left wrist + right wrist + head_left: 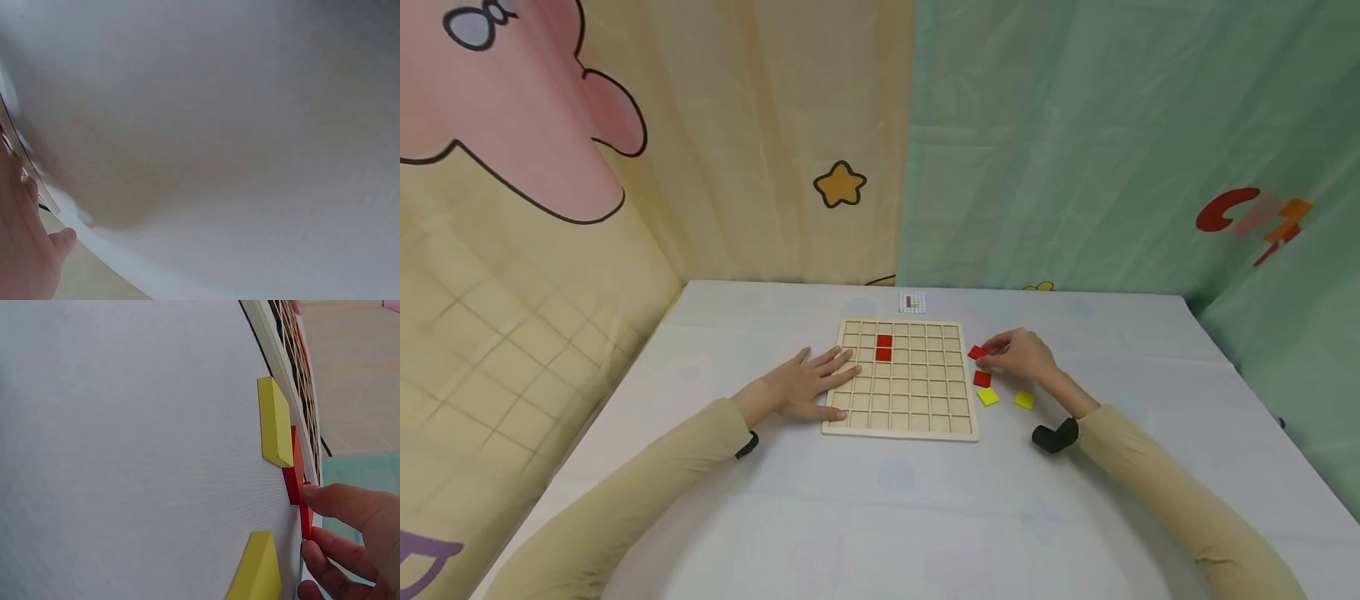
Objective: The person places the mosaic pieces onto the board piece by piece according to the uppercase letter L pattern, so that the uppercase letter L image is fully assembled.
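Note:
My left hand (pixel 805 385) lies with spread, straight fingers on the left edge of a wooden grid board (pixel 917 437). Two red square tiles (pixel 883 354) fill neighbouring cells in the board's upper left part. Just off the board's right side, my right hand (pixel 1021 357) pinches another red tile (pixel 977 352) between thumb and fingers; the right wrist view shows this red tile (pixel 306 520) at the fingertips. A second loose red tile (pixel 982 379) lies nearer me, with a yellow tile (pixel 988 397) beside it. Another yellow tile (pixel 1025 400) sits below the right wrist.
Behind the board a small printed card (pixel 912 303) with a coloured grid pattern lies on the white table (pixel 895 517). Patterned curtains (pixel 1045 150) hang along the table's back and sides. Each wrist wears a black band (pixel 1056 436).

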A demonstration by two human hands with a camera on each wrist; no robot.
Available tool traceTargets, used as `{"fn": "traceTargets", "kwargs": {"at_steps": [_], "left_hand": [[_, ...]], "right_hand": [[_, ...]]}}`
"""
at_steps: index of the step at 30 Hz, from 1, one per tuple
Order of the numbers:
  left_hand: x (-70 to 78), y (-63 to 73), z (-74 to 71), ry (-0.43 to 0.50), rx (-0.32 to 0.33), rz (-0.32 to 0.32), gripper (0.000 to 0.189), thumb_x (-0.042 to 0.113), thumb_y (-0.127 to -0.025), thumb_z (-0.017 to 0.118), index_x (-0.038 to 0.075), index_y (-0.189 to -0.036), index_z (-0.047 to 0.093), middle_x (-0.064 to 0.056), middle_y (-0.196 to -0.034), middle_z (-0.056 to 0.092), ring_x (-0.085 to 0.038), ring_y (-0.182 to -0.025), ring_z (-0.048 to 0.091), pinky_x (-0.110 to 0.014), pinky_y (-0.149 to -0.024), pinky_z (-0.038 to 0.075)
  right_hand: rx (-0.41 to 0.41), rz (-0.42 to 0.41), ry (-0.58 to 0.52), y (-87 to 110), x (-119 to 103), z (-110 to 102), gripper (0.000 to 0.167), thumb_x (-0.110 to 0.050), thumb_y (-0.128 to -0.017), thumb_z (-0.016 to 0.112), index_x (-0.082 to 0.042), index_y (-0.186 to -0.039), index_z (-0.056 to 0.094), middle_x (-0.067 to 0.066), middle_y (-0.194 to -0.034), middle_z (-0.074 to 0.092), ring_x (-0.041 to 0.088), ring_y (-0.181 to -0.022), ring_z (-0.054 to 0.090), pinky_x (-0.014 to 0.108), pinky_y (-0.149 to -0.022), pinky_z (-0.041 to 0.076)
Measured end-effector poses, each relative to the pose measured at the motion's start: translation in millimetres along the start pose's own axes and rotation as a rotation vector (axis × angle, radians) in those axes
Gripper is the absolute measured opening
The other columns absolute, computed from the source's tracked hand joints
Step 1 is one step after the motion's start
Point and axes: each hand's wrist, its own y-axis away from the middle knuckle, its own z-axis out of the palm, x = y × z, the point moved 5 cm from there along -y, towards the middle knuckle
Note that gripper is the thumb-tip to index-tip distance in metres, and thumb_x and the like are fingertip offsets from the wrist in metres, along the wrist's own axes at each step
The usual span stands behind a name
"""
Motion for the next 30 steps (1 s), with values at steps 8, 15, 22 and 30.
{"fn": "traceTargets", "kwargs": {"at_steps": [8, 15, 22, 30], "left_hand": [[-0.9, 1.8, 5.1, 0.015, 0.023, 0.010, 0.080, 0.065, -0.093, 0.040, 0.022, -0.156, 0.015, -0.008, -0.163, 0.005, -0.030, -0.151, 0.005, -0.064, -0.115, 0.009], [-1.9, -1.0, 4.7, 0.005, 0.030, 0.013, 0.080, 0.066, -0.093, 0.039, 0.023, -0.156, 0.014, -0.008, -0.164, 0.005, -0.030, -0.151, 0.004, -0.064, -0.115, 0.009], [-1.2, -0.5, 4.2, -0.004, 0.027, 0.012, 0.079, 0.065, -0.093, 0.040, 0.024, -0.156, 0.014, -0.006, -0.164, 0.004, -0.028, -0.151, 0.004, -0.064, -0.115, 0.010], [-1.3, 0.2, 3.0, 0.000, 0.034, 0.009, 0.079, 0.064, -0.093, 0.041, 0.024, -0.156, 0.015, -0.006, -0.164, 0.005, -0.029, -0.151, 0.005, -0.064, -0.115, 0.010]], "right_hand": [[0.008, -0.066, 0.043, 2.1, -5, 2, 0.041, -0.035, -0.081, 0.074, -0.004, -0.109, 0.072, 0.010, -0.093, 0.073, 0.019, -0.074, 0.060, 0.024, -0.060, 0.045], [0.015, -0.060, 0.052, 2.7, -8, -1, 0.039, -0.034, -0.081, 0.073, -0.005, -0.108, 0.072, 0.009, -0.093, 0.074, 0.019, -0.075, 0.060, 0.024, -0.060, 0.045], [0.022, -0.079, 0.050, 2.2, -11, -3, 0.036, -0.032, -0.082, 0.071, -0.006, -0.107, 0.072, 0.010, -0.098, 0.073, 0.020, -0.075, 0.061, 0.025, -0.061, 0.045], [0.077, -0.142, 0.046, 3.2, -22, -9, 0.034, -0.032, -0.083, 0.071, -0.007, -0.107, 0.073, 0.011, -0.101, 0.073, 0.019, -0.072, 0.059, 0.024, -0.056, 0.044]]}}
